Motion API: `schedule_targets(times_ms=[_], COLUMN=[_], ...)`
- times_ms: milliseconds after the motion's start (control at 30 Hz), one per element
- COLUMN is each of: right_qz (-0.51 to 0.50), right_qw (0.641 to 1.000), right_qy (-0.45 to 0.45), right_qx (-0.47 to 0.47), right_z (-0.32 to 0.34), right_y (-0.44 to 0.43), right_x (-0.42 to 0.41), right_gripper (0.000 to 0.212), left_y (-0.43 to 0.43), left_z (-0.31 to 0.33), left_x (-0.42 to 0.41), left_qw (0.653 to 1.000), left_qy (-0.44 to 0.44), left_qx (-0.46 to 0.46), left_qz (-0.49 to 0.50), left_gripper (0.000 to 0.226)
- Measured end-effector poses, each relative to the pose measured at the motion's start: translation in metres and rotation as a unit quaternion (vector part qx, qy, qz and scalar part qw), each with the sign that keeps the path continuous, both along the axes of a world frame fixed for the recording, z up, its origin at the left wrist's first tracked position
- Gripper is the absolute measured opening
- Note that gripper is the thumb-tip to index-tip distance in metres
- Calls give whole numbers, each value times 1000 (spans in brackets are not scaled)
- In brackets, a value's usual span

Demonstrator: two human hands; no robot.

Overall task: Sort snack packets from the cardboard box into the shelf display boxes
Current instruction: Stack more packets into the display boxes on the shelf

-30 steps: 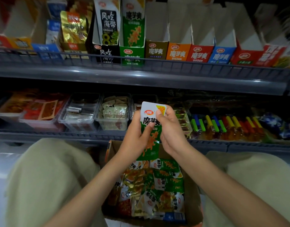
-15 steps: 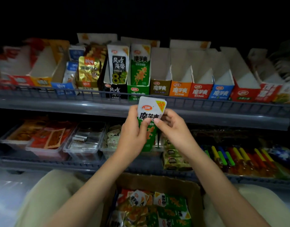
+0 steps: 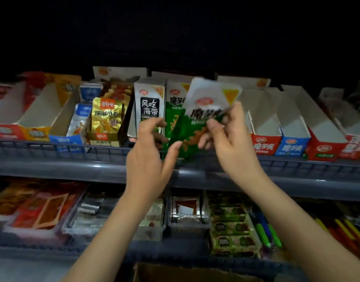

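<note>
Head view: the right hand (image 3: 230,139) pinches a green-and-white snack packet (image 3: 210,94) about its middle, thumb and fingertips curled on it. The packet is tilted and blurred, and rises above the knuckles. The left hand (image 3: 148,153) is just beside it, fingers spread and loosely curved, gripping nothing. Its thumb lies at the packet's lower corner, but I cannot tell whether it touches.

Just behind, between the two hands, stands the green display box (image 3: 172,110), with a matching packet upright inside. Only the rim of the cardboard box (image 3: 195,273) shows, below the forearms.

The risks, as I judge them:
- A one-handed pinch on slick foil may slip, and the packet could drop past the shelf rail (image 3: 73,165).
- The tilted packet may snag the box wall and crumple.
- The empty display boxes (image 3: 262,110) right of the right hand invite a misfile
</note>
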State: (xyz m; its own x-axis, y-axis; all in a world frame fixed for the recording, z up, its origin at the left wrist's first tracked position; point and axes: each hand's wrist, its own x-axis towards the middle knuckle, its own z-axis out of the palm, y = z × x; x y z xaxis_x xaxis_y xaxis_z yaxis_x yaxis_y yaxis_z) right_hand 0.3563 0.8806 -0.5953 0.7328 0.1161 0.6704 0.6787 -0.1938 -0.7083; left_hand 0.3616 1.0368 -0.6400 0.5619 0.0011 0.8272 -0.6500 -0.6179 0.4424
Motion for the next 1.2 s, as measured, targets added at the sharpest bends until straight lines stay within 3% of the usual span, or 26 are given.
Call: schedule_targets(times_ms=[67, 200, 367, 500, 600, 700, 800, 867, 1067, 1200], right_qz=[-20, -39, -9, 19, -2, -88, -205, -240, -280, -328], right_qw=[998, 993, 995, 995, 999, 995, 963, 950, 927, 903], right_qy=[-34, -21, 14, 7, -1, 11, -8, -1, -40, -112], right_qx=[46, 113, 95, 99, 51, -43, -176, -199, -247, -254], right_z=[13, 17, 9, 5, 0, -7, -13, -9, -6, -6], right_y=[2, 7, 12, 9, 6, 6, 11, 14, 30, 32], right_x=[19, 49, 70, 89, 102, 112, 113, 110, 98, 99], right_gripper=[22, 20, 13, 23, 27, 17, 17, 23, 70, 58], left_y=[7, 11, 11, 14, 11, 8, 6, 6, 8, 8], left_z=[-4, -16, -27, -27, -29, -28, -28, -29, -32, -32], left_x=[10, 23, 28, 33, 36, 37, 39, 41, 42, 43], left_qw=[999, 987, 973, 972, 973, 974, 974, 973, 971, 971], left_qy=[26, 6, 7, -9, -17, -22, -24, -26, -34, -42], left_qx=[0, 129, 207, 212, 208, 197, 193, 198, 202, 200], left_qz=[21, 99, 100, 99, 100, 107, 115, 120, 119, 121], left_gripper=[44, 34, 34, 32, 30, 28, 28, 28, 29, 28])
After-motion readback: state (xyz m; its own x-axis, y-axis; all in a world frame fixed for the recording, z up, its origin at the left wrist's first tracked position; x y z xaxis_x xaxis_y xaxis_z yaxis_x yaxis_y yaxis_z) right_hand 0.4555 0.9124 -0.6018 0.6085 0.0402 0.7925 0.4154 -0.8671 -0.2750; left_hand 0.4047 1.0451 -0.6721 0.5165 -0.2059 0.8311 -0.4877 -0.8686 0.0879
